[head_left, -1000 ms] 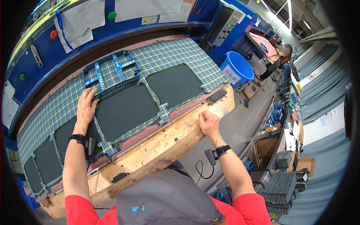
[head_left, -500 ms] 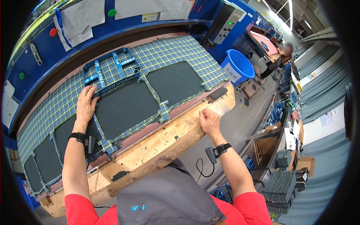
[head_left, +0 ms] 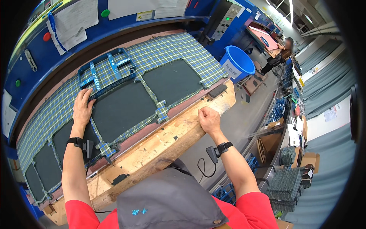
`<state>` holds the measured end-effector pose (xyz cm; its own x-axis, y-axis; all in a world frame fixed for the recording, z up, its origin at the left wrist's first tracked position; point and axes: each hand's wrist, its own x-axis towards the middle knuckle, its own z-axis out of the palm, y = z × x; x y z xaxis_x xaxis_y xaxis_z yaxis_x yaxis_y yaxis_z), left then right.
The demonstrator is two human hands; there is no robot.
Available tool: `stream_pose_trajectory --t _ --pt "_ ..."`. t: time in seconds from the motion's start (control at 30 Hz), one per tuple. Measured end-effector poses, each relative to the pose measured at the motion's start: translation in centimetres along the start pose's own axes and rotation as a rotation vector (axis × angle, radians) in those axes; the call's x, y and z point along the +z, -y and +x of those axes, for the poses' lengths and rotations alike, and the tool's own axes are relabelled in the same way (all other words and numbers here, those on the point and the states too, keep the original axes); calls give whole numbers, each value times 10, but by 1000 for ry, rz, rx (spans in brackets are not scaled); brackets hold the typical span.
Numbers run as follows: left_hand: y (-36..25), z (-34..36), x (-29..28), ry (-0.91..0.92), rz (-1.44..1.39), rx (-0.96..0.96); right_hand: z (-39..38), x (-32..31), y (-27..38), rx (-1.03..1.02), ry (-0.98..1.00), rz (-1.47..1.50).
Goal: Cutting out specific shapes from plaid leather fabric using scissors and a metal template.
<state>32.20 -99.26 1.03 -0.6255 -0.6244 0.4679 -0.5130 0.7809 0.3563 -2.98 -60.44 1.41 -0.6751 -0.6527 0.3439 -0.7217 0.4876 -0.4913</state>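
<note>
A blue metal cutting die (head_left: 108, 68), a frame with crossbars and handwritten marks, lies on a green and blue checked fabric sheet (head_left: 167, 45). My left hand (head_left: 82, 108) is at the die's near-left corner, fingertips by its rim and thumb spread apart. Below that hand is one of several rectangular cut-outs in the sheet, where a dark surface (head_left: 124, 108) shows. On the wooden front board (head_left: 152, 147) my right hand (head_left: 209, 120) rests closed in a fist; nothing sticks out of it, and its palm side is hidden.
A dark block (head_left: 218, 91) and black scraps (head_left: 120, 179) lie on the board. Beyond it stand a control box (head_left: 225, 23) with a green light and a blue bin (head_left: 238, 63). Stacked checked pieces (head_left: 284, 187) are at the right. Another person (head_left: 280, 55) works farther back.
The view has shifted slightly, so the bench appears a little farther left. Both hands keep nearly the same places, and the cutting die has not visibly moved on the fabric.
</note>
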Motion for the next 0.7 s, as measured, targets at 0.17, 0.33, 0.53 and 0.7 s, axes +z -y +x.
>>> stream_pose_trajectory --t 0.17,0.33,0.53,0.7 --pt "-2 1 -1 8 7 2 0 2 -5 -9 -3 -4" --pt "-1 0 -1 8 18 10 0 1 -3 -13 -1 12" --pt "-1 0 0 9 11 1 1 2 -4 -14 1 0" --pt "-1 1 1 6 14 4 1 3 -6 -25 -5 -2"
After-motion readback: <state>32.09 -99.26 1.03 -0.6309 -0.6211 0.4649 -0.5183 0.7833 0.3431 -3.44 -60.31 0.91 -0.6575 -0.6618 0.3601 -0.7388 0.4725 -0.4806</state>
